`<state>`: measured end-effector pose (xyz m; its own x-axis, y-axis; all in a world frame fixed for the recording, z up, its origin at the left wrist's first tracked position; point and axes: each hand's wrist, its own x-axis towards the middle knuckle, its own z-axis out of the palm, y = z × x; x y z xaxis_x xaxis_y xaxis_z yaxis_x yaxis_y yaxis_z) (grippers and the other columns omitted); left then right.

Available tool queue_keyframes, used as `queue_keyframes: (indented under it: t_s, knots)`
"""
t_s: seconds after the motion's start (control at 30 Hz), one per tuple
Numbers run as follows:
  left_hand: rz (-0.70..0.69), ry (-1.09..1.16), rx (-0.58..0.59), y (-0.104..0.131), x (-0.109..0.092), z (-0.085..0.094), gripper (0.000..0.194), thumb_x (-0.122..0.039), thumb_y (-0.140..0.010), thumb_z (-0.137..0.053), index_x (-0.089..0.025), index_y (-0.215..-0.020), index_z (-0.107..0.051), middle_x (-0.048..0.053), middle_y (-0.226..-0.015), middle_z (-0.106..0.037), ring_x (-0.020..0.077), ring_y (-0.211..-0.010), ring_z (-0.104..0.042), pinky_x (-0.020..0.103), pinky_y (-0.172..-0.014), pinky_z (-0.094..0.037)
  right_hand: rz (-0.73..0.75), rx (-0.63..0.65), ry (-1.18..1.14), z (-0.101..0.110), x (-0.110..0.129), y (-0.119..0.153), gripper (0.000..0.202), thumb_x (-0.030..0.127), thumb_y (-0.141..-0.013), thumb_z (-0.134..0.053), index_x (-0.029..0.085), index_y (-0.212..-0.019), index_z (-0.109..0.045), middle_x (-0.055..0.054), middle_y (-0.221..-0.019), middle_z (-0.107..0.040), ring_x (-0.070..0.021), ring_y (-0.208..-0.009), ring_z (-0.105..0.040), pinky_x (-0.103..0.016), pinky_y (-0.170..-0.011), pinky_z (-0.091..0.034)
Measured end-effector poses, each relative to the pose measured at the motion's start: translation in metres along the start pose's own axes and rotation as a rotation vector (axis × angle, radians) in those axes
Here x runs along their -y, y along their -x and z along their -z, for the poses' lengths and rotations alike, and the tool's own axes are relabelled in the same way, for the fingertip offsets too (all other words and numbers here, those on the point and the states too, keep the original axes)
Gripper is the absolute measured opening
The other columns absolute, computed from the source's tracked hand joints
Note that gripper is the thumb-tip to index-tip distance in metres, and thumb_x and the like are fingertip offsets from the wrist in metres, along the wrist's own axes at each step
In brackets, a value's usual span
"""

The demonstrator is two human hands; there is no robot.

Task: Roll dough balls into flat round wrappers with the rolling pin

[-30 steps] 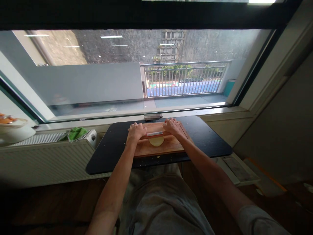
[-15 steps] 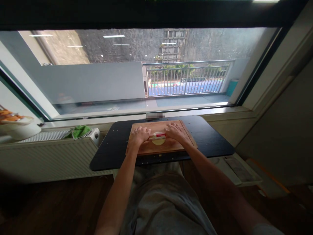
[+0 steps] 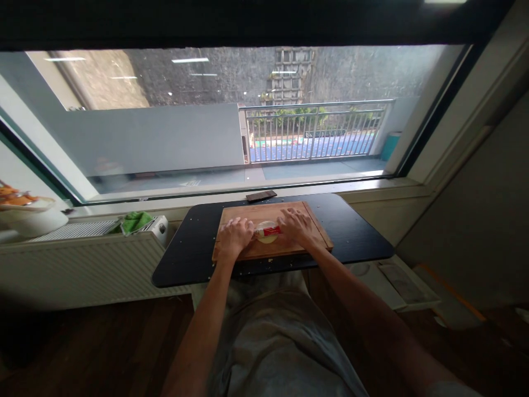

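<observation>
A wooden board (image 3: 257, 253) lies on a small black table (image 3: 359, 231). On the board is a flat, round, pale piece of dough (image 3: 269, 239). Across it lies a roller with a red and white label (image 3: 270, 231). My left hand (image 3: 237, 234) is closed on the roller's left end, and my right hand (image 3: 295, 225) is closed on its right end. The ends of the roller are hidden under the hands.
A dark flat object (image 3: 261, 196) rests at the table's far edge by the window sill. Left of the table, a green cloth (image 3: 135, 222) lies on a white radiator (image 3: 103, 264). A white pot (image 3: 35, 218) stands at the far left.
The roller has turned, so more of its red label shows. Both hands have shifted slightly with it, and the view has moved a little.
</observation>
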<state>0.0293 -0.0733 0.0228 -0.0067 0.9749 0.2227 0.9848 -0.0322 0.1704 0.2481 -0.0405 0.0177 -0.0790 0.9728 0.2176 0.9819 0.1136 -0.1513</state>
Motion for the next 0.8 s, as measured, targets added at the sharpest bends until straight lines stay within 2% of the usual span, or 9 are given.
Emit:
queue_keyframes:
  t_s: [0.1,0.3,0.43,0.57,0.8]
  knots:
    - [0.068,0.004,-0.028,-0.003,-0.003,0.005,0.054,-0.042,-0.110,-0.034,-0.021,-0.115,-0.083,0.014,-0.129,-0.081,0.0321,-0.122,-0.073,0.042,-0.105,-0.052,-0.056,-0.063,-0.062,-0.002,0.000,-0.012,0.049,0.041,-0.106,-0.051,0.027,-0.151,-0.065,-0.013,-0.151,-0.067,-0.0309,-0.141,-0.059,-0.043,-0.119,-0.044]
    - [0.160,0.034,-0.066,-0.016,-0.003,0.007,0.053,-0.044,-0.108,-0.037,-0.020,-0.117,-0.083,0.017,-0.123,-0.081,0.0346,-0.122,-0.072,0.046,-0.104,-0.050,-0.091,-0.065,-0.122,-0.002,-0.001,-0.026,0.057,0.046,-0.103,-0.054,0.021,-0.155,-0.058,-0.016,-0.143,-0.070,-0.0321,-0.133,-0.064,-0.043,-0.112,-0.048]
    - [0.163,0.041,-0.096,-0.022,-0.003,0.006,0.054,-0.044,-0.107,-0.037,-0.018,-0.116,-0.083,0.019,-0.121,-0.081,0.0366,-0.122,-0.071,0.048,-0.103,-0.051,-0.107,-0.075,-0.110,0.001,0.001,-0.031,0.050,0.045,-0.103,-0.054,0.021,-0.146,-0.064,-0.014,-0.133,-0.074,-0.0315,-0.125,-0.068,-0.041,-0.106,-0.051]
    - [0.171,0.025,-0.130,-0.025,-0.002,0.004,0.053,-0.041,-0.107,-0.037,-0.015,-0.119,-0.083,0.021,-0.122,-0.080,0.0376,-0.123,-0.070,0.050,-0.104,-0.051,-0.113,-0.077,-0.098,0.007,0.003,-0.038,0.041,0.042,-0.103,-0.055,0.022,-0.134,-0.071,-0.014,-0.132,-0.074,-0.0299,-0.118,-0.071,-0.037,-0.100,-0.052]
    - [0.163,0.057,-0.097,-0.038,0.002,0.004,0.051,-0.040,-0.106,-0.040,-0.015,-0.120,-0.081,0.021,-0.128,-0.078,0.0399,-0.127,-0.067,0.053,-0.104,-0.053,-0.087,-0.055,-0.118,0.006,0.001,-0.061,0.035,0.036,-0.105,-0.054,0.021,-0.123,-0.079,-0.015,-0.132,-0.075,-0.0296,-0.117,-0.072,-0.035,-0.099,-0.053]
